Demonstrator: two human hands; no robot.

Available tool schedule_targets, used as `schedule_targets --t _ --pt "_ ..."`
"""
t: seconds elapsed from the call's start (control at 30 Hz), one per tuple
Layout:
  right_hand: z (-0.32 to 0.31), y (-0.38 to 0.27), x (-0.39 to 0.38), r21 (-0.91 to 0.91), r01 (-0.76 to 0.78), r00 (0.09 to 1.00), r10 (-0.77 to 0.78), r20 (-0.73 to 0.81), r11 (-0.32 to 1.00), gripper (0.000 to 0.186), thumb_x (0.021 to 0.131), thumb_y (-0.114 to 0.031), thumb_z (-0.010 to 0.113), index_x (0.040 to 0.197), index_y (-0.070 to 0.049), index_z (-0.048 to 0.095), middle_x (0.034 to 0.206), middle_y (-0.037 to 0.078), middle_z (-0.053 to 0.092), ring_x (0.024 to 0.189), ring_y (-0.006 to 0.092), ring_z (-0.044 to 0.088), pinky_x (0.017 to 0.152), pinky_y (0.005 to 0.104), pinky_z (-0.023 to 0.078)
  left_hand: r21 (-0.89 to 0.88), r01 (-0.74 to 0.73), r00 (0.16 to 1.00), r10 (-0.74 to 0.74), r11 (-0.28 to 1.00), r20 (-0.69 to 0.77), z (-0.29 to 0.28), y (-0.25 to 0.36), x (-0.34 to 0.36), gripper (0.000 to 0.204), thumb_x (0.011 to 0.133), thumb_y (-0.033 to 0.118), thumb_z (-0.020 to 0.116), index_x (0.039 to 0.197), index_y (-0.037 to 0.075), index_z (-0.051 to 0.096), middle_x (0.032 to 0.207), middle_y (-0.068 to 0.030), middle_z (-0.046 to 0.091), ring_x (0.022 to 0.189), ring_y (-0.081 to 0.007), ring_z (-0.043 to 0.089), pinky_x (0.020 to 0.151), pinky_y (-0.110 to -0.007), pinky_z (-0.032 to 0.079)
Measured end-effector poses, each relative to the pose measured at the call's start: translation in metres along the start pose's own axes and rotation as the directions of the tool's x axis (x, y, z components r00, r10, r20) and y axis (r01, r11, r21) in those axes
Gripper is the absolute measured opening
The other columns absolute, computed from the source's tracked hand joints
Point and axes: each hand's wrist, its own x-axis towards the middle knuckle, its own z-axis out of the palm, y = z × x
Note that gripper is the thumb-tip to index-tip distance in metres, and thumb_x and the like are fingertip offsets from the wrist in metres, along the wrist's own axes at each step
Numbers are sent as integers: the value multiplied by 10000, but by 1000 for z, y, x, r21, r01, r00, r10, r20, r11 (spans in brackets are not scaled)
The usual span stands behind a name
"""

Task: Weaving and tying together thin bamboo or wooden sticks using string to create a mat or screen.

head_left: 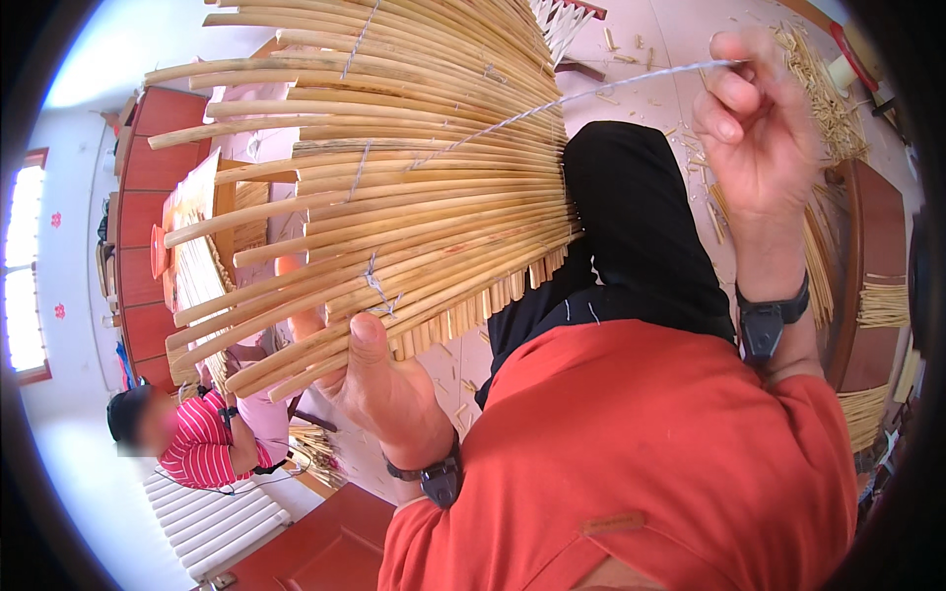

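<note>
Here the left hand (370, 379) grips the lower edge of a fan-shaped mat of pale reed strips (394, 187), with the thumb pressed on the strips just beside a small knot of string (377, 286). The right hand (754, 128) is raised and closed, pinching a thin grey-white string (572, 98) between thumb and fingers; this string runs tight from the hand to the middle of the mat. Both wrists carry a dark wristband. The mat stands tilted above the black trouser knee (641, 227). Loose reed pieces (828, 108) lie on the floor near the right hand. Another person in a red striped shirt (202, 443) sits at the lower left.
</note>
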Motion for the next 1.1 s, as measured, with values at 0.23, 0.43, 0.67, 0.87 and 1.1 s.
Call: schedule_targets --t 0.23,0.43,0.67,0.87,1.1 --pt "74 40 -4 -553 62 862 234 449 831 124 933 -148 649 967 -33 679 752 43 671 612 142 623 572 258 489 39 89 992 -85 995 -96 -6 0 -6 624 847 109 724 1387 -64 464 1325 -175 567 1207 -271 554 1074 -428 415" --pt "79 84 -6 -715 418 798 151 584 560 203 849 -176 627 990 -80 737 786 148 690 665 312 656 617 369 515 16 83 995 -82 996 -47 -2 1 -7 584 838 48 706 1365 -68 484 1313 -185 574 1192 -272 568 1059 -431 434" --pt "78 86 -8 -701 336 767 249 591 629 258 841 -139 591 1049 -73 729 771 180 672 620 312 638 593 380 502 -41 80 993 -83 996 -83 -3 -2 -10 580 832 28 704 1363 -65 489 1310 -183 579 1195 -278 570 1065 -432 433" --pt "73 87 -8 -718 279 749 324 579 638 313 846 -137 571 1117 -97 722 782 186 675 593 267 620 597 349 499 -28 83 993 -85 996 -77 -4 -2 -12 587 830 26 707 1367 -63 485 1314 -183 575 1194 -277 570 1064 -431 433" --pt "69 88 -1 -702 278 709 353 610 655 307 863 -162 592 1137 -119 724 859 146 717 656 198 629 637 307 502 -28 114 989 -116 993 -89 -3 0 -12 600 824 29 722 1367 -63 483 1293 -182 586 1187 -273 572 1056 -422 437"
